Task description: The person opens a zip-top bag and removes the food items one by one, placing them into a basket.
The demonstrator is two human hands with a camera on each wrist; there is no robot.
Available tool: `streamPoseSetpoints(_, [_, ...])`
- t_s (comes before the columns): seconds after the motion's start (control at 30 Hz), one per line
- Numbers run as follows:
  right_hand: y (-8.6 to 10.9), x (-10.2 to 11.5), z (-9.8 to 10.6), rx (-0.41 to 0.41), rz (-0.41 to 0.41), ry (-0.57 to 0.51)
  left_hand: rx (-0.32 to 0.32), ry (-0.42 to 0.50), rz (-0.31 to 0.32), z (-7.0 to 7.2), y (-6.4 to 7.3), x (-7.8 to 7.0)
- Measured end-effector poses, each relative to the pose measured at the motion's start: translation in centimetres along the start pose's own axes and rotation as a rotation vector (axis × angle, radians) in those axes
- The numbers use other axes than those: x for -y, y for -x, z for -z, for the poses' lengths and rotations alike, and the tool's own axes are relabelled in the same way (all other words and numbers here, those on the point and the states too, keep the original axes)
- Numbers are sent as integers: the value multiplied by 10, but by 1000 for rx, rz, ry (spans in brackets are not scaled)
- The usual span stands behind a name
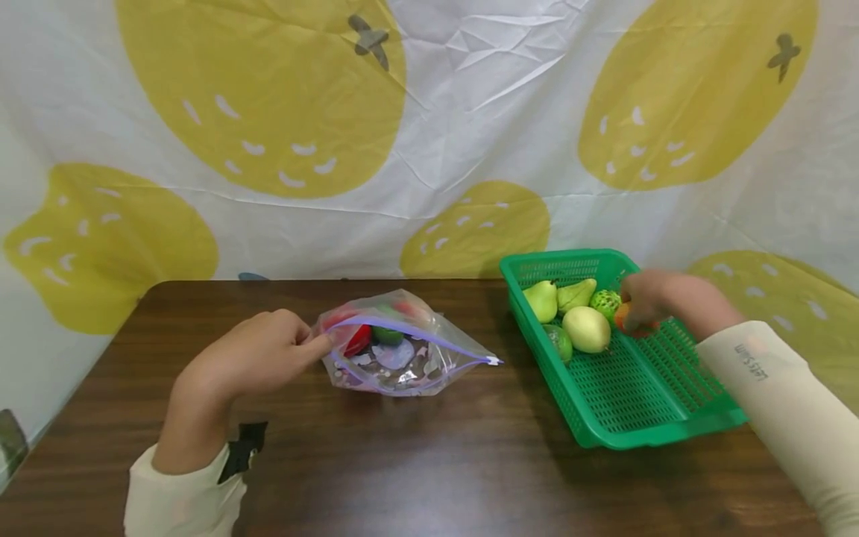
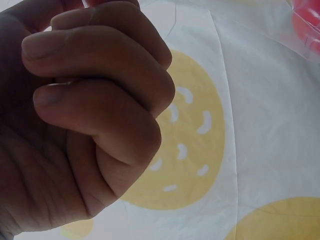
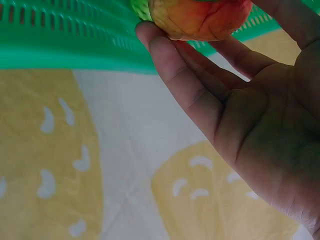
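Observation:
At its left end, a clear zip bag with a purple zip strip is pinched by my left hand. Its mouth gapes, and a red item and a green item show inside. The left wrist view has the curled fingers up close; the pinch itself is hidden there. Over at the green basket, my right hand holds an orange-red fruit between its fingers and thumb. The fruit's kind is not clear. Beside it in the basket lies a green speckled fruit.
Also in the basket are a green pear, a pear-shaped green fruit, a pale yellow round fruit and a green striped fruit. The brown table ends against a lemon-print cloth.

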State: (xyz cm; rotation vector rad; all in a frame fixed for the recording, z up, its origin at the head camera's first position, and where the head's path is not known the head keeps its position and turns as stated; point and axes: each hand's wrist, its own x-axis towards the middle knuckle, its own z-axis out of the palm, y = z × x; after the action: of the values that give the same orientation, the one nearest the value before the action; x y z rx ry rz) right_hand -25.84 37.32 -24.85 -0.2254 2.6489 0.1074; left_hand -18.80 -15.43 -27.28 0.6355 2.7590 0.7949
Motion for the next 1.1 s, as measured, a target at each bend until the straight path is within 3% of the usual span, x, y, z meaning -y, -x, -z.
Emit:
streamPoseSetpoints(0.23, [-7, -4, -11, 48, -20, -87, -1, 5, 6, 1, 1, -1])
streamPoseSetpoints(0.53, [-11, -3, -21, 79, -32, -84, -6, 8, 12, 1, 1, -1])
streamPoseSetpoints(0.77, [-13, -4, -26, 66, -51, -75, -4, 15, 23, 1, 2, -1])
streamPoseSetpoints(1.1, [-21, -6, -37, 24, -11, -81, -11, 4, 22, 0, 2, -1])
